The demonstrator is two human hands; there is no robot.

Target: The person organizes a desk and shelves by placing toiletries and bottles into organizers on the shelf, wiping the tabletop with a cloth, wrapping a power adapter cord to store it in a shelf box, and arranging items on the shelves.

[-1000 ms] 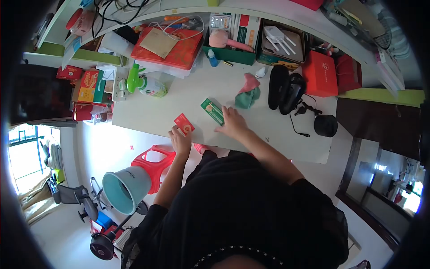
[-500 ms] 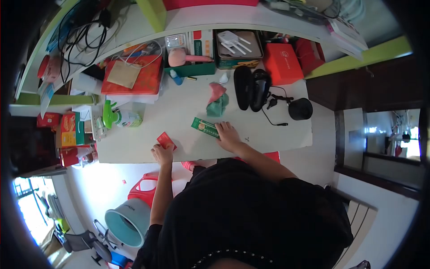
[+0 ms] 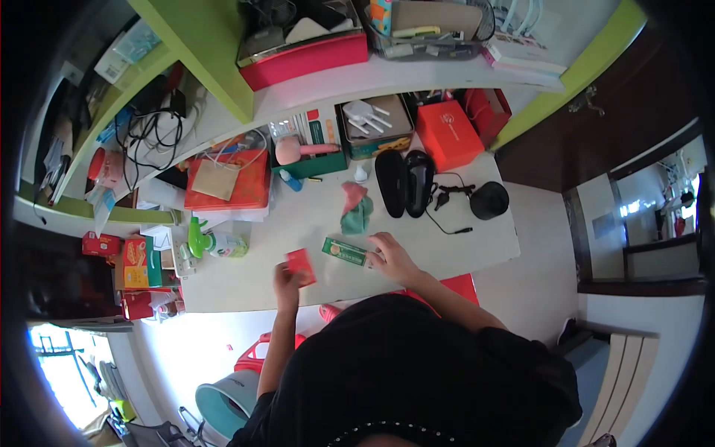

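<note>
A small flat red packet [image 3: 303,264] is pinched in my left hand [image 3: 286,286], over the front part of the white desk [image 3: 246,287]. To its right is a narrow green box [image 3: 344,251] with pale printing. My right hand [image 3: 395,258] has its thumb and fingers closed on the right end of this box. Behind the box lies a crumpled pink and green cloth [image 3: 357,214], touched by neither hand.
A green-topped spray bottle [image 3: 223,243] stands at the left. An open black case [image 3: 403,184], a cable [image 3: 447,223] and a black round container [image 3: 489,200] are at the right. Red boxes [image 3: 449,135] and a pink hair dryer [image 3: 294,150] sit under the shelf [image 3: 313,89].
My left hand has lifted the red packet and turned it more upright. My right hand has shifted to the green box's right end. The camera view has tilted, showing more shelf.
</note>
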